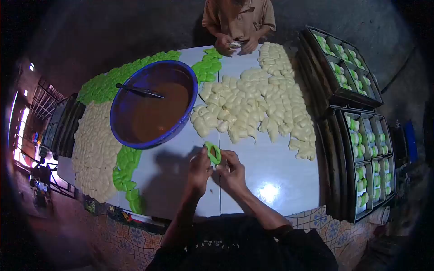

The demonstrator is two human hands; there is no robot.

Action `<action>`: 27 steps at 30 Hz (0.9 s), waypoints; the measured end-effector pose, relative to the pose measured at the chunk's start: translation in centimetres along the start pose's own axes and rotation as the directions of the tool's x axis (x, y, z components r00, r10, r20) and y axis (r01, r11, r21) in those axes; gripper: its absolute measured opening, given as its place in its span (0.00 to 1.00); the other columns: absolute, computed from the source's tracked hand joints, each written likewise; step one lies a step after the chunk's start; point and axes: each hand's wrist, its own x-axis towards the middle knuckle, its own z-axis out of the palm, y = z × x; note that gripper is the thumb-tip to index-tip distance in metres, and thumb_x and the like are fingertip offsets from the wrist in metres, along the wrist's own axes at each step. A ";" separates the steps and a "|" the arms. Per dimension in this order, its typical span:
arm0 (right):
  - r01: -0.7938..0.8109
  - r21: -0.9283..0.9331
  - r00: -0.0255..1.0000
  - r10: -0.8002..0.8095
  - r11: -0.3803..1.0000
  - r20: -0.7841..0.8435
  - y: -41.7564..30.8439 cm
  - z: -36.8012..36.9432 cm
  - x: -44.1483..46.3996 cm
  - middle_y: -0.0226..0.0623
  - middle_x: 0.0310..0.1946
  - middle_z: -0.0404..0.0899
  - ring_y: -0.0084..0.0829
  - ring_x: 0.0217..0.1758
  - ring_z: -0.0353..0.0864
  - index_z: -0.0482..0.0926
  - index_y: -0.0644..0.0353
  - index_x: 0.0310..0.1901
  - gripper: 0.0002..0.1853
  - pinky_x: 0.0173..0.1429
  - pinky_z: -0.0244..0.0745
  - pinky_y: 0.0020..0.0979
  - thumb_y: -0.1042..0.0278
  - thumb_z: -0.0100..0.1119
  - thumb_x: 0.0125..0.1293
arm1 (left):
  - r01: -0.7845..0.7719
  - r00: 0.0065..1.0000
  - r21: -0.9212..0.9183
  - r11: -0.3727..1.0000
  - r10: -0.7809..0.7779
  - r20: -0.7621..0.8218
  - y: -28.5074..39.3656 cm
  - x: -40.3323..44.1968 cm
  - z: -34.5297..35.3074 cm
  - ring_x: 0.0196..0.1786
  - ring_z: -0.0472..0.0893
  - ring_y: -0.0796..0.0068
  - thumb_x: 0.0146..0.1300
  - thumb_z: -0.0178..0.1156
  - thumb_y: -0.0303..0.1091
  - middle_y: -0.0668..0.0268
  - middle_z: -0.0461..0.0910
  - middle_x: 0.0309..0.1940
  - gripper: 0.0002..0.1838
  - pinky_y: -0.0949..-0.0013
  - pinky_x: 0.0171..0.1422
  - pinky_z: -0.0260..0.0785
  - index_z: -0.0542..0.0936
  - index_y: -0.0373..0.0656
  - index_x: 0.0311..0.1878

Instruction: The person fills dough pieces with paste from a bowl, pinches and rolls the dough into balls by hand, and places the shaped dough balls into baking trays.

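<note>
Between both hands, over the front of the table, is a piece of green dough with brown filling showing in its open middle. My left hand grips its left side, fingers closed round it. From the right, the fingers of my right hand pinch the lower right edge of the same piece. Just beyond my hands, to the left, stands a blue basin of brown filling, with a dark-handled utensil lying in it. Pale dough pieces are spread ahead of my hands.
More green dough and pale dough cover the table's left side. Stacked metal trays with green and white dough pieces stand along the right edge. Across the white table, another person holds a small pale piece.
</note>
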 end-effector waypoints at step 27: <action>-0.109 -0.234 0.875 0.205 0.966 0.439 2.5 -6.8 -2.0 0.40 0.51 0.78 0.35 0.50 0.79 0.72 0.60 0.62 0.25 0.56 0.74 0.29 0.76 0.58 0.61 | -0.538 0.793 0.023 0.842 0.497 0.352 -6.8 -1.4 -2.1 0.55 0.77 0.64 0.52 0.60 0.14 0.59 0.65 0.55 0.36 0.63 0.65 0.66 0.61 0.37 0.65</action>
